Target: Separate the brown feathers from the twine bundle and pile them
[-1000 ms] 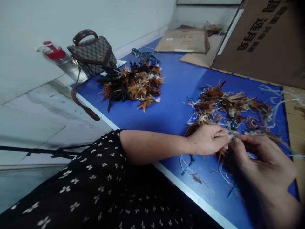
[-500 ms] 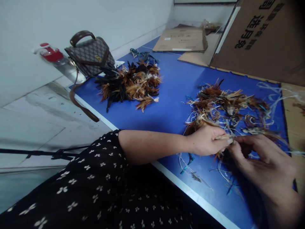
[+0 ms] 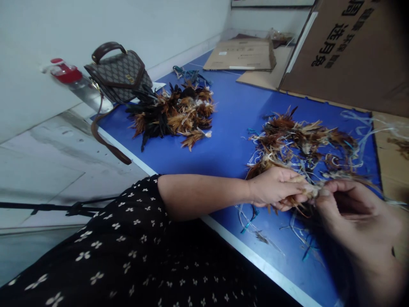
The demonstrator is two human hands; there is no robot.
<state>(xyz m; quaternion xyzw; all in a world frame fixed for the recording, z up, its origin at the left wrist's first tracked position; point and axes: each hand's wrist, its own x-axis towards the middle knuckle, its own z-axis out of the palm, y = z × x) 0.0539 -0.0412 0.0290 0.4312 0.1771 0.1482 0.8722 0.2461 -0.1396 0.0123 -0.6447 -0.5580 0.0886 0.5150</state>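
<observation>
My left hand [image 3: 279, 187] is closed round a small bunch of brown feathers [image 3: 298, 204], whose pale, fluffy quill ends stick out past the thumb toward the right. At those quill ends, the thumb and forefinger of my right hand [image 3: 354, 213] are pinched together; its other fingers are curled and partly hidden. Just beyond both hands spreads a loose pile of brown feathers [image 3: 287, 132] tangled with white and teal strings. Farther left on the blue table [image 3: 230, 128] lies a second heap of brown and black feather bunches [image 3: 182, 111].
A patterned handbag [image 3: 119, 74] and a red-capped bottle [image 3: 79, 85] stand at the back left. Flat cardboard [image 3: 239, 55] lies at the back, and a large carton [image 3: 351, 55] rises on the right. String scraps [image 3: 246, 219] lie near the table's front edge.
My left hand has rolled a little, its thumb now extended along the bunch. My right hand has shifted slightly right, and more of the pale, fluffy quill ends shows between the hands.
</observation>
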